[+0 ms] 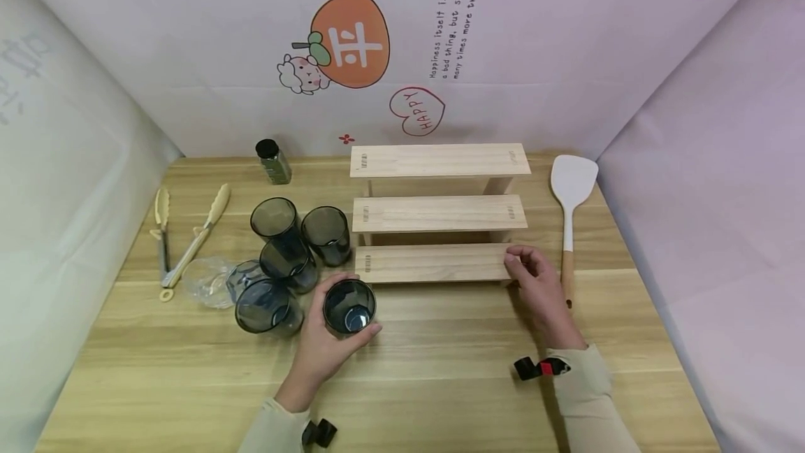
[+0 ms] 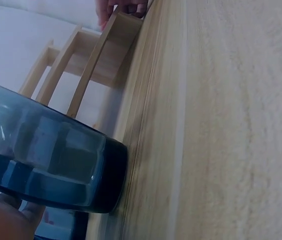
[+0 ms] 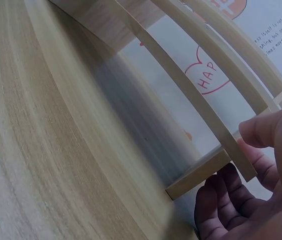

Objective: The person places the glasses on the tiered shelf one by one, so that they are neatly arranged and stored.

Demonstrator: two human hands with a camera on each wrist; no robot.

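Note:
My left hand (image 1: 319, 349) grips a dark blue-grey glass tumbler (image 1: 349, 307) round its side, mouth up, in front of the shelf's left end. The left wrist view has the tumbler (image 2: 56, 155) large, its base near the tabletop; whether it touches is unclear. My right hand (image 1: 542, 292) holds the right end of the lowest tier of a three-tier wooden shelf (image 1: 434, 264). In the right wrist view its thumb (image 3: 263, 127) lies above the tier and curled fingers are by the support (image 3: 195, 175). Left of the held tumbler stand several similar tumblers (image 1: 269, 310).
Clear glassware (image 1: 210, 282) sits left of the tumblers, beside open tongs (image 1: 195, 247). A black-capped jar (image 1: 274, 163) stands near the back wall. To the shelf's right lies a white spatula (image 1: 574, 184) with a wooden handle. Fabric walls (image 1: 207, 54) enclose the wooden table (image 1: 440, 383).

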